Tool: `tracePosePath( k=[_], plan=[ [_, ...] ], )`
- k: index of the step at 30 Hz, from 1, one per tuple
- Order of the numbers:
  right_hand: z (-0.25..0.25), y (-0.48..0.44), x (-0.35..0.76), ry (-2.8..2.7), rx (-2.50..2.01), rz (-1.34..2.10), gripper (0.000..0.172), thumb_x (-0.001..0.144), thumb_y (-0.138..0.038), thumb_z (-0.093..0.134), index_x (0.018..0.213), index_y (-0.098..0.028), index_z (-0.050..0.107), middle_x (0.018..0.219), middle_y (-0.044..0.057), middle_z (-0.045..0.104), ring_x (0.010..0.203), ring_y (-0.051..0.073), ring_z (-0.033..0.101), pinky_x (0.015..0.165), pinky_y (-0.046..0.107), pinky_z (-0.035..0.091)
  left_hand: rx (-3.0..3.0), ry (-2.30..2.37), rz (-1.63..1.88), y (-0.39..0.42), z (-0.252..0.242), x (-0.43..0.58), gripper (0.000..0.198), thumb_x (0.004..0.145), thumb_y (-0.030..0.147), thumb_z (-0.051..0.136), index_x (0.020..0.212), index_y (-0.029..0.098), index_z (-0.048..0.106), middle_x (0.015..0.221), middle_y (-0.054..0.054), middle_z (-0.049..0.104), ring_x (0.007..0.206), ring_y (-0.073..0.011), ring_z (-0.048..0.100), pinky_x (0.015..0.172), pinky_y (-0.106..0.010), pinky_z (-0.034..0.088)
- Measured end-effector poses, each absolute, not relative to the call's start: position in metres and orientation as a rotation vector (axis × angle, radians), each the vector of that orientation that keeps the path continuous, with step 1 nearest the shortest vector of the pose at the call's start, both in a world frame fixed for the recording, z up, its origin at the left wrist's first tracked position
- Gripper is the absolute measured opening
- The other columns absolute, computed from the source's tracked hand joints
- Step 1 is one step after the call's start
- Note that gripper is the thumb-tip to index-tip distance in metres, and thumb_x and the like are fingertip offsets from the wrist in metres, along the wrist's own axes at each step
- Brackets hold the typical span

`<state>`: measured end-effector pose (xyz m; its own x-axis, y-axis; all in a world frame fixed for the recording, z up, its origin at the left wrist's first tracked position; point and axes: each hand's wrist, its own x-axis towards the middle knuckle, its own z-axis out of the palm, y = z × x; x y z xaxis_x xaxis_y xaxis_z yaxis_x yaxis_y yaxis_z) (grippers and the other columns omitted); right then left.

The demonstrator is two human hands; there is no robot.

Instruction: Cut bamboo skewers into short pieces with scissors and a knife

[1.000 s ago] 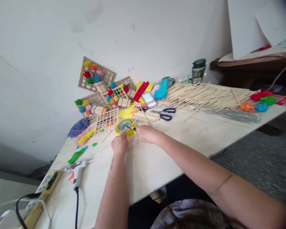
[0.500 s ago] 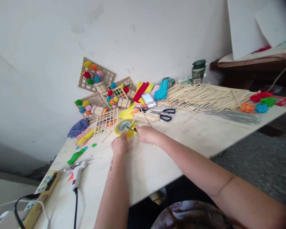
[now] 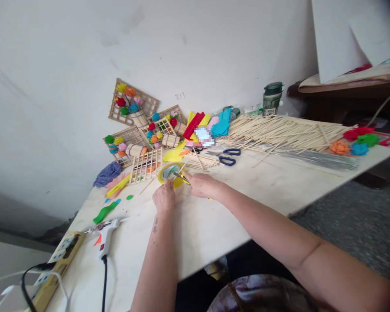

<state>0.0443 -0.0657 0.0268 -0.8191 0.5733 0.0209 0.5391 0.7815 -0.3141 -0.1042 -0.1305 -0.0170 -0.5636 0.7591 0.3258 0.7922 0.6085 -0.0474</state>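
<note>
At the near left, a beige power strip (image 3: 60,264) with a black cord and a white one plugged in lies along the edge of the pale bench (image 3: 136,268). Just beside it lies a white glue gun (image 3: 106,240) with a black cable, and past that a green crepe-paper strip (image 3: 104,212).

Toward the middle, the left hand (image 3: 164,198) rests at the near edge of a yellow roll of adhesive tape (image 3: 165,170) with a white-and-green core, which lies flat on the bench. Its fingers are bent together, but I cannot tell whether they pinch anything. The right hand (image 3: 202,184) has its fingers closed around a slim cutting tool with a yellow-and-black handle (image 3: 183,178), its blade pointing left over the roll. A thin pale wooden stick (image 3: 182,166) slants near the blade.

Beyond the roll are a small pale wooden lattice (image 3: 146,167), a yellow paper sheet (image 3: 172,155) and dark-blue-handled scissors (image 3: 226,160). Farther back spreads a wide heap of loose wooden sticks (image 3: 279,132), with a dark green lidded cup (image 3: 272,99) behind it. At the far left, lattices with bright paper flowers (image 3: 133,107) lean against the grey-white wall (image 3: 214,47).
</note>
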Motion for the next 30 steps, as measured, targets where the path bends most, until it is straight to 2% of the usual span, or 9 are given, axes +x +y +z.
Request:
tracePosePath(
  k=[2,8,14,21,30],
  plan=[
    [0.027,-0.066,0.044,-2.873,-0.857,0.431,0.061,0.075,-0.019,0.043,0.134,-0.015,0.026,0.102,0.014,0.062,0.093,0.026,0.057,0.071,0.034,0.046,-1.262,-2.534,-0.146,-0.131,-0.016,-0.104,0.036,0.087,0.039,0.025,0.098,0.022,0.055,0.079,-0.008,0.065,0.074,-0.0191,0.06,0.059,-0.026,0.037],
    [0.031,-0.069,0.048,-2.884,-0.85,0.414,0.055,0.074,-0.017,0.04,0.129,-0.015,0.035,0.101,0.014,0.061,0.095,0.027,0.056,0.072,0.035,0.046,-1.21,-2.581,-0.174,-0.13,-0.015,-0.103,0.038,0.086,0.04,0.026,0.097,0.021,0.057,0.079,-0.009,0.065,0.073,-0.0194,0.06,0.06,-0.027,0.038],
    [0.03,-0.071,0.049,-2.886,-0.867,0.393,0.059,0.074,-0.018,0.042,0.132,-0.013,0.032,0.099,0.014,0.062,0.094,0.025,0.057,0.074,0.034,0.045,-1.209,-2.597,-0.138,-0.129,-0.014,-0.103,0.039,0.086,0.04,0.027,0.092,0.02,0.06,0.081,-0.01,0.065,0.076,-0.0218,0.06,0.061,-0.028,0.04],
    [0.022,-0.066,0.032,-2.867,-0.87,0.352,0.057,0.075,-0.019,0.043,0.131,-0.015,0.033,0.1,0.013,0.062,0.092,0.024,0.058,0.072,0.032,0.045,-1.314,-2.563,-0.028,-0.128,-0.014,-0.109,0.039,0.086,0.041,0.025,0.097,0.025,0.059,0.081,-0.007,0.065,0.077,-0.0209,0.06,0.063,-0.028,0.04],
    [0.027,-0.074,0.039,-2.882,-0.905,0.366,0.059,0.075,-0.017,0.042,0.132,-0.012,0.03,0.099,0.015,0.062,0.092,0.024,0.058,0.072,0.032,0.044,-1.202,-2.638,-0.104,-0.126,-0.014,-0.103,0.04,0.086,0.041,0.026,0.096,0.024,0.06,0.081,-0.01,0.065,0.076,-0.0222,0.06,0.062,-0.03,0.041]
  ],
)
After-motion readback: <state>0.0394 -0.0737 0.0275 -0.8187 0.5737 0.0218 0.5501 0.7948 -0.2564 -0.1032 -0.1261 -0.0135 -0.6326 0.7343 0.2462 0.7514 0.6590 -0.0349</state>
